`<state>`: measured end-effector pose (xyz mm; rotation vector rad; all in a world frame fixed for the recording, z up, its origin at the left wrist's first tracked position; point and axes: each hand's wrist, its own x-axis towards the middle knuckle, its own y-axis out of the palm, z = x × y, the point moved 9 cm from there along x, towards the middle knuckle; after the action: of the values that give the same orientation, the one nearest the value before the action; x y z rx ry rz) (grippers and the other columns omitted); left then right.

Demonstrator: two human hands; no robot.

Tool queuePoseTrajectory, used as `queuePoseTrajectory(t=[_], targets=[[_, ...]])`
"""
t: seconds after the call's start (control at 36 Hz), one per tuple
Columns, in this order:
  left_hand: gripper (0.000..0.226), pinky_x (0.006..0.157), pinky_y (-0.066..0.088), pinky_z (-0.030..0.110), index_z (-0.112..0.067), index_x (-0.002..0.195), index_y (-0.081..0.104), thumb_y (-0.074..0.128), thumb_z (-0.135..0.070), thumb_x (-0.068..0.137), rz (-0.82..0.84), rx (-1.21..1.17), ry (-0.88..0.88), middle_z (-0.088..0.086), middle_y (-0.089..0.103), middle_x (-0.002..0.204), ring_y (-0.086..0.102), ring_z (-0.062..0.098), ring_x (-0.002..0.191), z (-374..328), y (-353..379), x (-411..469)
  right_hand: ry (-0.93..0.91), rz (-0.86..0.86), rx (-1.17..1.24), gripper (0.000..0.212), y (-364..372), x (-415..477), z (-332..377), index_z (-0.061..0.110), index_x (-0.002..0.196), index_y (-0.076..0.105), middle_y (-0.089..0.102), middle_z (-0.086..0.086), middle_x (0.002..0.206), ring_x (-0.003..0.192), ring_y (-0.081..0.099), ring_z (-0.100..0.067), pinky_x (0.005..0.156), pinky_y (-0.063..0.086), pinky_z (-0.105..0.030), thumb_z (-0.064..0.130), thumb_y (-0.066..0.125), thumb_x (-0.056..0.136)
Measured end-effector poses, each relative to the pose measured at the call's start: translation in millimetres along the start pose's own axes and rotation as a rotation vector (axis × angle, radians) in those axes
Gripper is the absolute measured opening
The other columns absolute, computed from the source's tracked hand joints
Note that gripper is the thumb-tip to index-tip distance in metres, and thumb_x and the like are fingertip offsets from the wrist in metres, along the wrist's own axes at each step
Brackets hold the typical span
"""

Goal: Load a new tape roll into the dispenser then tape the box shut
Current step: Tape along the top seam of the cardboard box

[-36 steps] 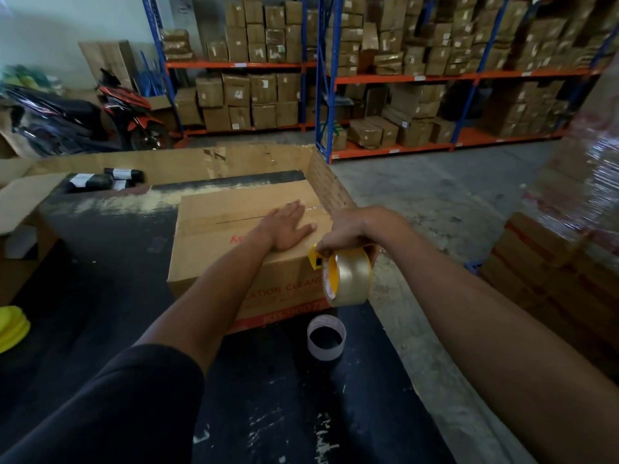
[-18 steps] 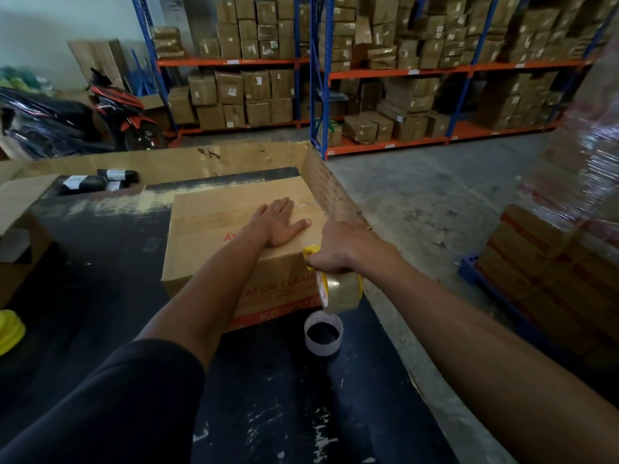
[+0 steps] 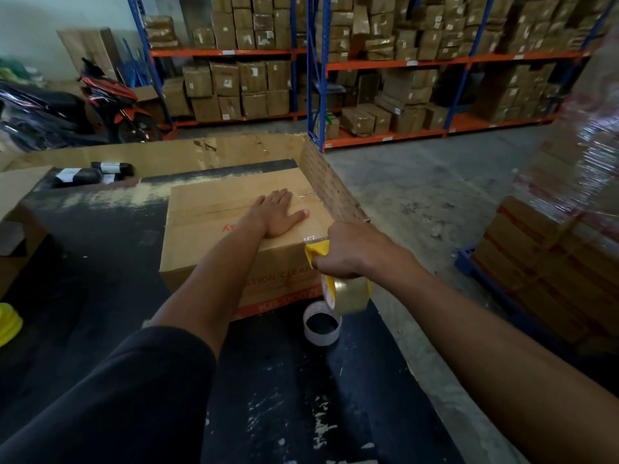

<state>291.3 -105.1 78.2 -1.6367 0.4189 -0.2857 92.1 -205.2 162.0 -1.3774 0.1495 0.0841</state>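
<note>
A brown cardboard box point(image 3: 214, 226) with red print lies on the black table point(image 3: 100, 269). My left hand point(image 3: 279, 212) rests flat on the box's top, fingers spread, near its right end. My right hand point(image 3: 348, 251) grips a yellow tape dispenser point(image 3: 318, 252) at the box's near right corner. A clear-brown tape roll point(image 3: 350, 293) hangs in the dispenser below my fist, against the box's front face. A strip of clear tape shows on the box edge beside the dispenser.
An empty white tape core point(image 3: 322, 324) lies on the table in front of the box. Black wrapped parcels point(image 3: 90, 172) sit at the back left. A yellow object point(image 3: 8, 323) is at the left edge. A shrink-wrapped stack of boxes point(image 3: 562, 262) stands right; shelves of cartons behind.
My right hand has moved the dispenser down over the box's right corner onto its front face. The left hand has stayed flat on the top.
</note>
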Motion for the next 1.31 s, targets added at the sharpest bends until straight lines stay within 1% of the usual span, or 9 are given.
queuePoseTrajectory(t=[0.28,0.42,0.53,0.67,0.83,0.92,1.03,1.14,1.31], targets=[[0.088,0.127,0.003,0.045,-0.013,0.163,0.006,0.022,-0.07,0.098,-0.015,0.012,0.0,0.006,0.002,0.171,0.0,0.021,0.158,-1.8,-4.9,-5.5,0.048,0.052,0.107,0.053,14.3,20.0,-9.5,0.009,0.119,0.062,0.063,-0.016,0.125,0.108,0.061,-0.032,0.074,0.043,-0.033,0.052,0.063,0.087],[0.09,0.127,0.005,0.045,-0.013,0.163,0.005,0.02,-0.072,0.097,0.01,0.015,0.008,0.005,0.002,0.171,0.004,0.019,0.158,-1.3,-3.0,-5.0,0.137,0.223,0.355,0.049,14.5,38.5,-29.1,0.007,0.114,0.065,0.067,-0.017,0.111,0.095,0.069,-0.031,0.079,0.063,-0.045,0.049,0.063,0.09],[0.088,0.127,0.005,0.045,-0.015,0.163,0.005,0.019,-0.072,0.097,0.001,0.018,0.015,0.004,0.002,0.171,0.004,0.019,0.158,-3.2,-7.8,-2.6,0.191,0.414,0.507,0.031,37.2,36.6,-41.8,0.014,0.111,0.058,0.063,-0.017,0.115,0.104,0.067,-0.034,0.092,0.059,-0.052,0.037,0.064,0.092],[0.087,0.127,0.005,0.044,-0.015,0.163,0.007,0.02,-0.071,0.098,-0.032,0.015,0.013,0.004,0.005,0.171,0.006,0.018,0.158,-1.0,-6.5,-7.1,0.149,0.627,0.592,0.039,104.0,35.1,-35.1,0.02,0.127,0.057,0.062,-0.013,0.127,0.119,0.063,-0.035,0.093,0.056,-0.045,0.036,0.066,0.093],[0.091,0.127,0.009,0.044,-0.017,0.163,0.011,0.02,-0.076,0.094,-0.075,0.026,-0.009,0.002,0.008,0.171,0.01,0.017,0.157,0.3,-8.4,-9.0,0.032,0.762,0.69,0.047,133.3,36.5,-31.6,0.011,0.124,0.067,0.072,-0.005,0.099,0.092,0.069,-0.024,0.087,0.056,-0.044,0.033,0.078,0.083],[0.094,0.125,0.013,0.044,-0.017,0.162,0.019,0.021,-0.079,0.091,-0.113,0.029,-0.034,0.004,0.016,0.17,0.017,0.019,0.156,1.3,-12.6,-11.2,0.004,0.757,0.677,0.04,138.2,34.7,-32.7,0.012,0.112,0.067,0.068,-0.004,0.092,0.087,0.064,-0.022,0.081,0.052,-0.039,0.03,0.082,0.079],[0.097,0.123,0.019,0.052,-0.02,0.158,0.031,0.023,-0.084,0.086,-0.165,0.017,-0.099,0.003,0.028,0.166,0.025,0.022,0.154,6.4,-16.1,-15.4,-0.015,0.737,0.659,0.048,145.6,36.1,-33.3,0.009,0.104,0.069,0.065,-0.014,0.097,0.093,0.06,-0.031,0.084,0.049,-0.046,0.033,0.085,0.065],[0.08,0.121,0.022,0.056,-0.023,0.151,0.043,0.03,-0.075,0.092,-0.228,-0.038,-0.164,0.002,0.041,0.16,0.033,0.024,0.149,14.7,-21.8,-27.5,-0.026,0.706,0.686,0.066,144.6,36.7,-32.1,0.004,0.122,0.063,0.069,-0.011,0.105,0.098,0.065,-0.027,0.103,0.049,-0.055,0.027,0.085,0.064],[0.069,0.123,0.013,0.06,-0.028,0.155,0.039,0.036,-0.064,0.097,-0.214,-0.15,-0.246,0.0,0.032,0.165,0.024,0.026,0.153,21.2,-18.1,-53.6,-0.107,0.741,0.666,0.046,140.3,30.7,-19.5,0.013,0.125,0.065,0.07,-0.009,0.109,0.096,0.068,-0.022,0.101,0.052,-0.052,0.019,0.079,0.081]])
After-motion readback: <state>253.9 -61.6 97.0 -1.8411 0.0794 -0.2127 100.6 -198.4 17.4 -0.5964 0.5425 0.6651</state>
